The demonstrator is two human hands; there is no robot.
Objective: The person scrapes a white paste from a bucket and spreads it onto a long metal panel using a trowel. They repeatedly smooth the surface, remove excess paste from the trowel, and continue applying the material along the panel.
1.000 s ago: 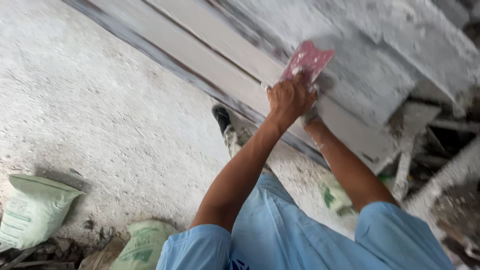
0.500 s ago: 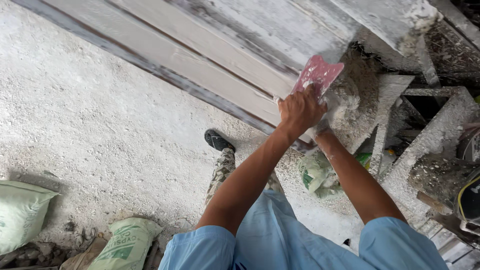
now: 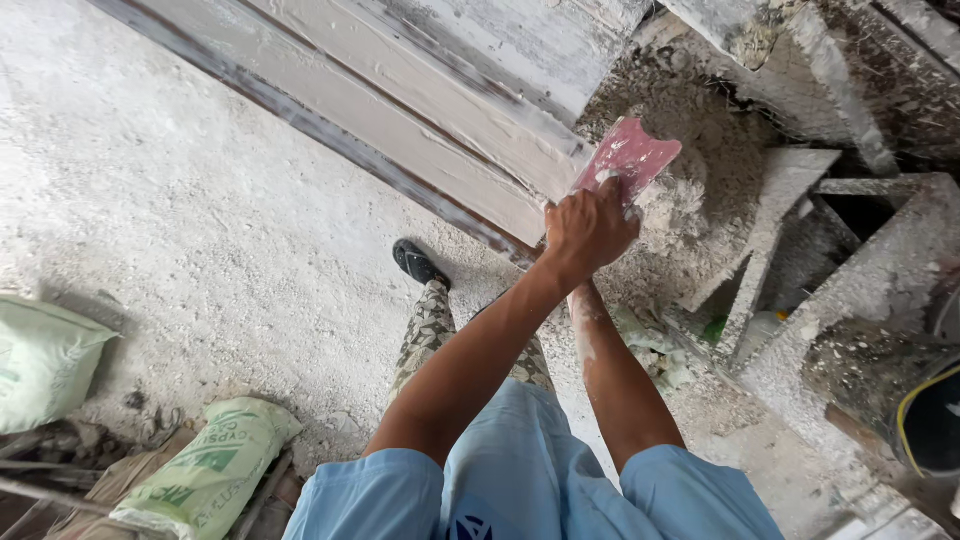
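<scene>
Clenches the pink scraper (image 3: 630, 155) firmly in the left grip (image 3: 590, 230), knuckles up and fingers folded over the lower edge of the blade. Cannot tell the state of the right grip: hidden under the left one, with only the dusty right forearm (image 3: 610, 370) showing up to the wrist.

Holds the scraper now at the lower right end of the long white moulding (image 3: 430, 110), blade tilted, its notched top edge just past the moulding's corner and close to the crumbly grey heap (image 3: 690, 200) beyond. Compared with a second ago, stands further along: back then pressed partway down the moulding, with a good stretch of white face still lying to the right of the blade; half a second ago already near the end. Judging from that, finishes a pass along this face, with no moulding left ahead of the blade.

Elsewhere, shows a slight shift of view rather than of things: brings the two green sacks (image 3: 215, 465) at the lower left edge of the floor (image 3: 200, 220) into fuller sight, keeps the black shoe (image 3: 415, 262) planted by the moulding's dark lower edge, and reveals more of the rough grey blocks (image 3: 860, 270) on the right.
</scene>
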